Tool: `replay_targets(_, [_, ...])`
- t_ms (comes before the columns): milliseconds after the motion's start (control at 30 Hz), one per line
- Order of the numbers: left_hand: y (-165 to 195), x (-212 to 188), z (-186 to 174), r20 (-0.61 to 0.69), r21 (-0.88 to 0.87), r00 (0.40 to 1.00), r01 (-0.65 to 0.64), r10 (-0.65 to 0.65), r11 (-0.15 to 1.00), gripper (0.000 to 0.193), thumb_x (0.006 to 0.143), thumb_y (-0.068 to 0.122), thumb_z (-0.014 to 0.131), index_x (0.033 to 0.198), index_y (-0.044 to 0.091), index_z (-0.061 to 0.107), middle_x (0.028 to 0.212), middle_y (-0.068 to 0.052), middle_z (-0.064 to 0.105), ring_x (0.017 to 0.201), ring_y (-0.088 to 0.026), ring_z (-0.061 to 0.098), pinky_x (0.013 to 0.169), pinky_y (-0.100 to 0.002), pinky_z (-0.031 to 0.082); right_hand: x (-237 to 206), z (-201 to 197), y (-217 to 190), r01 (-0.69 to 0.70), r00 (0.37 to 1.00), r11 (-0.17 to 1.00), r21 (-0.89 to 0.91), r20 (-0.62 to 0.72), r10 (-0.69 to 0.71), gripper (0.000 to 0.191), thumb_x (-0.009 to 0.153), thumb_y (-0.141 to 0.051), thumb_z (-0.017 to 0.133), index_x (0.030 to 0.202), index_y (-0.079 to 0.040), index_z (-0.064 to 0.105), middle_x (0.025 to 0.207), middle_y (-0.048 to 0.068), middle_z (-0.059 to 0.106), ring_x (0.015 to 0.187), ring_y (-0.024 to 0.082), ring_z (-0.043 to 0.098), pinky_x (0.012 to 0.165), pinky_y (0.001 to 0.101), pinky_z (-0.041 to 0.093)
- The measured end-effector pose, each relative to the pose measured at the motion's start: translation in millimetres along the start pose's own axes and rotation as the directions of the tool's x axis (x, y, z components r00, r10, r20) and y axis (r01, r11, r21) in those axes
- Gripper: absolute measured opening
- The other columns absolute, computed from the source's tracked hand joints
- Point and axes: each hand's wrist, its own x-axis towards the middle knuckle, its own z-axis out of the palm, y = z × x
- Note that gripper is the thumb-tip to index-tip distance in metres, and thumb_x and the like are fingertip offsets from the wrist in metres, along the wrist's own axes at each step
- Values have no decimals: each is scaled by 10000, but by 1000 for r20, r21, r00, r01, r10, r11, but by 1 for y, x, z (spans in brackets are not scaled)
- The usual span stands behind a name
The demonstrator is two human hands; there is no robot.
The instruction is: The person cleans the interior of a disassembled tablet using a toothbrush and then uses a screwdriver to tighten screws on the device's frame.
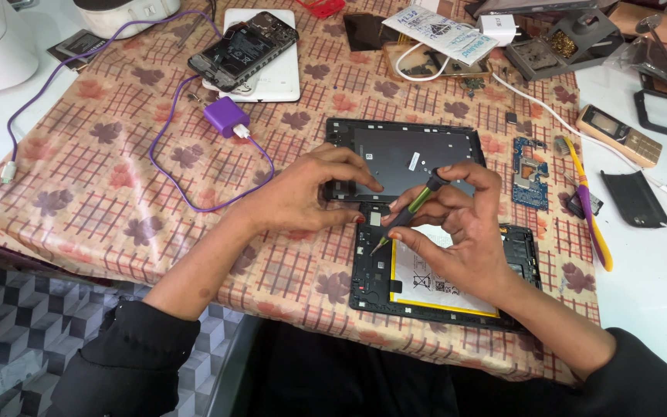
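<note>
Pinched between thumb and forefingers of the right hand [468,232], a slim green-and-black screwdriver [411,208] slants down to the left, its tip resting on the upper left edge of the opened tablet [523,247]; held like a pen, it seems placed for fine control over a small screw.

Going from the left: a purple cable [165,166] loops across the patterned tablecloth [79,201] to a purple charger plug [225,117], lying well clear of the work. Behind it a stripped phone [242,48] rests on a white tablet [275,73].

The left hand [310,193] lies flat, fingers spread and curled over the lower left corner of the dark back panel [414,154], clutching nothing but pressing there, apparently to keep things from sliding under the driver.

The opened tablet sits just below that panel, near the table's front edge, its white battery [426,282] partly covered by the right hand. To its right lie a blue circuit board [530,174], a yellow-and-purple pry tool [590,205] and a black cover piece [634,199], set aside within reach.
</note>
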Motion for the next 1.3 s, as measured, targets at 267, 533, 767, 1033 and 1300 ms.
replay_targets(267, [0,-3,-1,0,-27,997,-76,76,997,343,744,201,854,1079,168,792,1193,-45,673,1188,-253,596,1057,-418,468,-1,1,0,1,1000,1000,-16,-12,-2,723,935,138,687,1379,-140,188,1188,218,643,1077,263,745,978,389,646])
replay_targets(533, [-2,-5,-2,99,-64,989,-100,106,993,322,702,191,853,1023,210,827,1038,-16,686,1047,-215,588,999,-368,390,-1,0,1,16,1000,1000,-18,-21,-16,728,937,135,686,1379,-145,180,1193,222,640,1071,263,749,963,389,650])
replay_targets(767, [-1,-6,-2,118,-75,985,-118,127,990,310,696,174,847,1004,203,836,1038,-17,693,1050,-217,584,995,-372,399,0,0,-1,25,1000,1000,-15,-9,-25,732,940,139,681,1383,-151,175,1195,222,635,1076,265,748,966,395,651])
replay_targets(1033, [7,-4,4,229,-124,965,-97,123,988,321,683,234,865,1002,204,836,1035,-13,704,1050,-216,595,987,-378,454,0,1,-5,40,994,999,-36,-96,-43,734,944,155,677,1380,-152,173,1195,220,635,1072,286,754,969,403,658])
replay_targets(1300, [12,-3,12,167,-88,981,-84,97,993,172,734,264,871,880,179,843,939,-2,718,1004,-194,607,965,-383,454,1,-1,-4,48,993,997,-64,-105,-54,743,944,167,678,1380,-156,171,1194,223,640,1082,299,756,969,398,667])
